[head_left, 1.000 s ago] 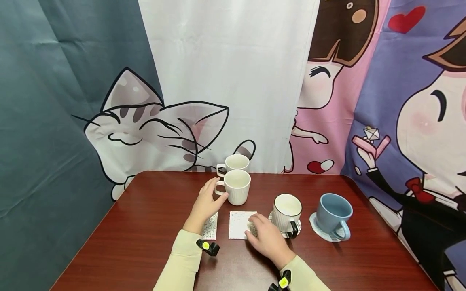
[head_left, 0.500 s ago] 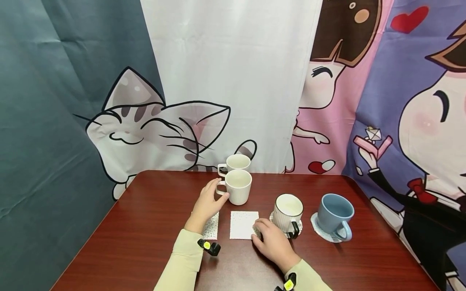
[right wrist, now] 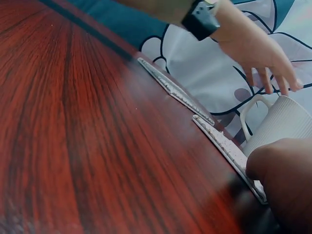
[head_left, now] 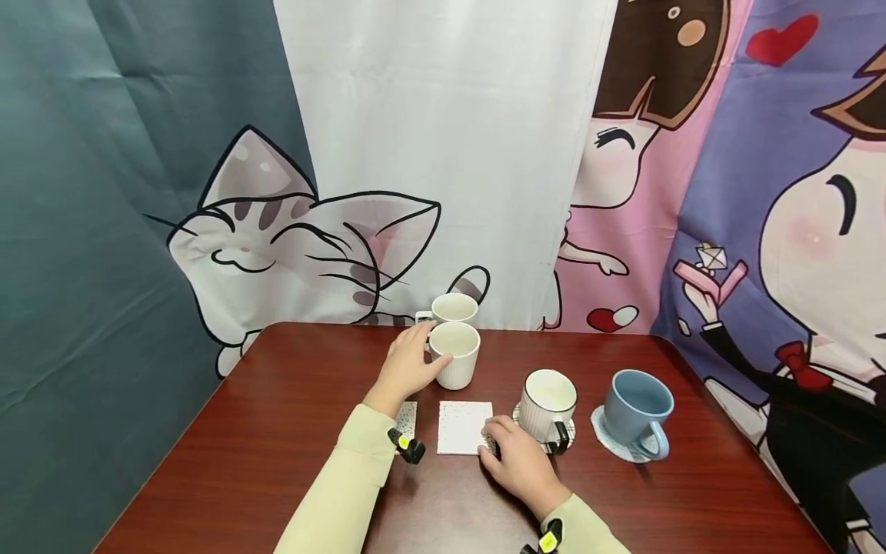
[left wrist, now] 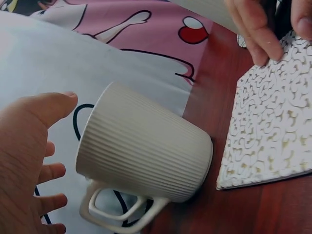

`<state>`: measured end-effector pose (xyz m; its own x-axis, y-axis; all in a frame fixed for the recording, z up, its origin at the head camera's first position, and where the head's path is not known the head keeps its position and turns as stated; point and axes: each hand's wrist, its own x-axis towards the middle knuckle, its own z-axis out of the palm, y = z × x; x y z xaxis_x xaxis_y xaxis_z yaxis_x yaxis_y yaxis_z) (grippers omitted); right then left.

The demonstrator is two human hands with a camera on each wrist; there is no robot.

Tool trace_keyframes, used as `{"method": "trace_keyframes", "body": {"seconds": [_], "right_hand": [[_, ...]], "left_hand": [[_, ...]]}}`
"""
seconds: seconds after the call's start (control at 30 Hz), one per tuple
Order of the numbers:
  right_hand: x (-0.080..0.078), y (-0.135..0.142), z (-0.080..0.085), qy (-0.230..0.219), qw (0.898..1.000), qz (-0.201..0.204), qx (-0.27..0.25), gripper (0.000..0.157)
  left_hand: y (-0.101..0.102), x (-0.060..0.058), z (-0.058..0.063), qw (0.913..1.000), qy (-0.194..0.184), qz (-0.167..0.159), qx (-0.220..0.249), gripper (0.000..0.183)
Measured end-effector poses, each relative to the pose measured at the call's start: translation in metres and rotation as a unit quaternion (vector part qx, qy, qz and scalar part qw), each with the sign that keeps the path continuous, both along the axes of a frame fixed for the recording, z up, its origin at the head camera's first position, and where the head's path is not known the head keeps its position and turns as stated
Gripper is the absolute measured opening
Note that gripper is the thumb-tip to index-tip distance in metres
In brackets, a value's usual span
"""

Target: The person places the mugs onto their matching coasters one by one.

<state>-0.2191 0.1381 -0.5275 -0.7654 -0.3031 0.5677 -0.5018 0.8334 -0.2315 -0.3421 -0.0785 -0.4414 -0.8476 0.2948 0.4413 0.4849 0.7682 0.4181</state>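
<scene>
My left hand (head_left: 408,365) reaches over the table at the nearer white ribbed mug (head_left: 460,368), fingers spread by its handle side. In the left wrist view the mug (left wrist: 141,141) stands apart from the thumb and fingers, which close on nothing. A second white mug (head_left: 453,306) stands just behind it, partly hidden. Relaxed fingers of my right hand (head_left: 519,465) rest at the right edge of a square white textured coaster (head_left: 462,427). Left of that lies a speckled coaster (head_left: 408,415), partly covered by my left forearm.
Right of the square coasters, a white ribbed mug (head_left: 538,412) with black rim and handle stands on a round coaster. Farther right, a light blue mug (head_left: 626,412) sits on another coaster (head_left: 601,435). A printed curtain (head_left: 450,154) hangs behind the reddish-brown table (head_left: 263,438).
My left hand has moved right and slightly up, now overlapping the nearer mug and its handle. My right hand shifted right along the coaster to its edge, then stayed.
</scene>
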Motion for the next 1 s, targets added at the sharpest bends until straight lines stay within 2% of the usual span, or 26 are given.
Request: {"method": "trace_keyframes", "body": {"seconds": [0.13, 0.23, 0.4, 0.57, 0.8, 1.0], "right_hand": [[0.0, 0.001, 0.001, -0.006, 1.0, -0.004, -0.002, 0.022], [-0.001, 0.001, 0.001, -0.009, 1.0, -0.006, -0.004, 0.023], [0.0, 0.001, 0.001, -0.013, 1.0, -0.005, -0.004, 0.022], [0.0, 0.0, 0.0, -0.012, 1.0, -0.006, -0.002, 0.022], [0.0, 0.0, 0.0, -0.004, 1.0, -0.004, -0.004, 0.023], [0.0, 0.0, -0.001, -0.009, 1.0, -0.007, 0.0, 0.022]], "left_hand": [[0.007, -0.011, 0.007, 0.9998, -0.002, -0.017, -0.007, 0.074], [0.01, -0.016, 0.008, 0.9992, -0.031, -0.026, -0.002, 0.076], [0.012, -0.02, 0.002, 0.9968, -0.067, -0.042, -0.002, 0.08], [0.015, -0.021, 0.001, 0.9964, -0.069, -0.048, -0.008, 0.083], [0.019, -0.017, 0.002, 0.9977, -0.067, -0.01, -0.008, 0.081], [0.034, -0.007, 0.002, 0.9958, -0.053, 0.074, -0.002, 0.085]]}}
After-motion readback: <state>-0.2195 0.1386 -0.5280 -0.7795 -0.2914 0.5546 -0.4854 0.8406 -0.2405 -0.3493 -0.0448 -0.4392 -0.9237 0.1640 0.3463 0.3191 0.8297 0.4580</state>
